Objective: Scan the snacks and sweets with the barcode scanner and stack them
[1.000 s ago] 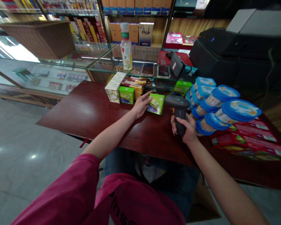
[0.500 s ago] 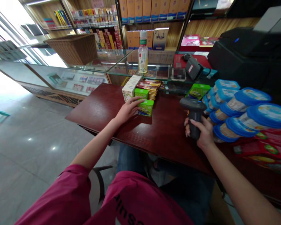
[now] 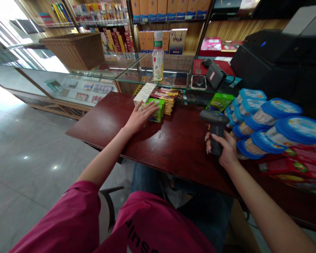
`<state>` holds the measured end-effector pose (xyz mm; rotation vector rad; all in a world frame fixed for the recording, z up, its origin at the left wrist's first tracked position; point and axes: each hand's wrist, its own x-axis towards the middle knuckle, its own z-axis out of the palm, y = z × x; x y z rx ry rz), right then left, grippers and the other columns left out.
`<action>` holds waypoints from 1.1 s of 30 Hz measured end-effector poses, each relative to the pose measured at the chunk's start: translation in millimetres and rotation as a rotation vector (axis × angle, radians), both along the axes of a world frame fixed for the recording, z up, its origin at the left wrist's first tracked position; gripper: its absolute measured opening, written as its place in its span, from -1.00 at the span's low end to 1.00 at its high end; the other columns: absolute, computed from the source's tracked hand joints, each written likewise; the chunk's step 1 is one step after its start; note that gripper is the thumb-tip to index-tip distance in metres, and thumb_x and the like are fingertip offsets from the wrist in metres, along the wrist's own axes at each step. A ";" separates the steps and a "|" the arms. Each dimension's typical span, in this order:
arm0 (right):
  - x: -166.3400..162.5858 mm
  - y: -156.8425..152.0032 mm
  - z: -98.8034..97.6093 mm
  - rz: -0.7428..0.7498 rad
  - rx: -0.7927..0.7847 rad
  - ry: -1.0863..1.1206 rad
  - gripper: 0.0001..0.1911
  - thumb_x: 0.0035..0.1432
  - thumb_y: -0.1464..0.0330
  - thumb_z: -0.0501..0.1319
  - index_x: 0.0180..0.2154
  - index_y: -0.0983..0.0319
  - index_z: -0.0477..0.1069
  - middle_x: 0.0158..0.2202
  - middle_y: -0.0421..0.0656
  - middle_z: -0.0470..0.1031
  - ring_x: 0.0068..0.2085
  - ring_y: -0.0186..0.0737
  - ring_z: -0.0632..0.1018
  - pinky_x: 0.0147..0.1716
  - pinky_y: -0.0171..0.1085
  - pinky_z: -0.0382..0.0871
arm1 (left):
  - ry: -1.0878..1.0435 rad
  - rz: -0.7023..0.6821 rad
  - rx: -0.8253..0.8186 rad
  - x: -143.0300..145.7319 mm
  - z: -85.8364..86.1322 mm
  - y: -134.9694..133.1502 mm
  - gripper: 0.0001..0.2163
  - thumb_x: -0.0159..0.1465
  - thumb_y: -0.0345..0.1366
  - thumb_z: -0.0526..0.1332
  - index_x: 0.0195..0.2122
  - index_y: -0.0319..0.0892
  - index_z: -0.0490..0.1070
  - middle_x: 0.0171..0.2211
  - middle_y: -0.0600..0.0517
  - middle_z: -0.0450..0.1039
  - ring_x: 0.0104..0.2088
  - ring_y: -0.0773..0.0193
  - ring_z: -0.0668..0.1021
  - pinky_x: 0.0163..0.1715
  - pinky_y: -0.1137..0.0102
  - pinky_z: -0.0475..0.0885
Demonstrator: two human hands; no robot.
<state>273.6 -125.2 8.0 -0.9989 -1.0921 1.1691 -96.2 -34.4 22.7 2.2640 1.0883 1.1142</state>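
Note:
My left hand (image 3: 140,117) rests with its fingers stretched out over the green packs (image 3: 157,116), which stand close together on the dark red table. The hand partly hides them. Touching or nearly touching these packs is a long white box (image 3: 145,94). Just behind lies a row of gold and red sachets (image 3: 169,102). On the right, my right hand (image 3: 226,147) is wrapped round the handle of a black barcode scanner (image 3: 215,128), held above the table with its head pointing left.
Blue-lidded tubs (image 3: 268,123) are stacked to the right, beside red packages (image 3: 297,168). Another green pack (image 3: 219,102) stands near the tubs. A bottle (image 3: 158,59) and a phone (image 3: 198,82) rest on the glass counter behind. A wicker basket (image 3: 76,51) is at the left.
The nearer green pack has moved away from me, up against the other one. My left fingers have straightened across the packs. My right hand still holds the scanner in about the same place.

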 end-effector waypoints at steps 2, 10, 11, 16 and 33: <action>0.2 0.2 -0.4 0.005 0.001 0.000 -0.70 0.10 0.22 0.41 -0.15 0.16 0.46 -0.39 -0.22 0.55 -0.66 -0.33 0.43 -0.78 -0.31 0.36 | 0.021 -0.018 0.000 -2.9 -0.4 6.2 -0.52 0.33 -0.38 0.29 0.28 0.04 0.48 0.39 0.01 0.42 0.50 -0.01 0.30 0.57 -0.07 -0.29; -1.0 3.4 -5.5 -0.082 -0.016 0.014 -0.70 0.11 0.21 0.44 -0.20 0.16 0.43 -0.40 -0.26 0.57 -0.66 -0.34 0.44 -0.77 -0.31 0.40 | 0.254 0.079 0.232 2.4 -9.4 5.2 -0.37 0.35 -0.31 0.35 0.43 0.14 0.27 0.50 0.01 0.20 0.51 -0.04 0.28 0.56 -0.14 -0.26; -1.1 5.0 -6.9 -0.119 -0.021 0.007 -0.70 0.11 0.21 0.44 -0.21 0.16 0.42 -0.40 -0.26 0.58 -0.66 -0.34 0.44 -0.76 -0.31 0.41 | 0.261 0.089 0.263 11.6 -10.1 2.1 -0.35 0.36 -0.29 0.35 0.46 0.13 0.23 0.51 0.00 0.16 0.51 -0.03 0.27 0.56 -0.13 -0.23; 0.9 14.6 -15.6 -0.288 -0.010 -0.014 -0.68 0.14 0.19 0.43 -0.17 0.16 0.39 -0.39 -0.28 0.60 -0.67 -0.37 0.43 -0.73 -0.33 0.41 | 0.199 -0.219 0.198 106.9 -15.1 6.1 -0.45 0.41 -0.37 0.20 0.43 0.06 0.32 0.47 -0.01 0.27 0.48 0.10 0.33 0.50 0.09 0.17; -3.6 17.6 -14.1 -0.372 0.015 -0.077 -0.71 0.17 0.19 0.39 -0.18 0.15 0.39 -0.48 -0.33 0.48 -0.66 -0.36 0.40 -0.70 -0.32 0.39 | -0.044 -0.187 0.125 272.3 -37.5 119.8 -0.35 0.32 -0.48 0.12 0.44 0.03 0.28 0.53 -0.03 0.17 0.58 0.03 0.09 0.55 -0.07 -0.17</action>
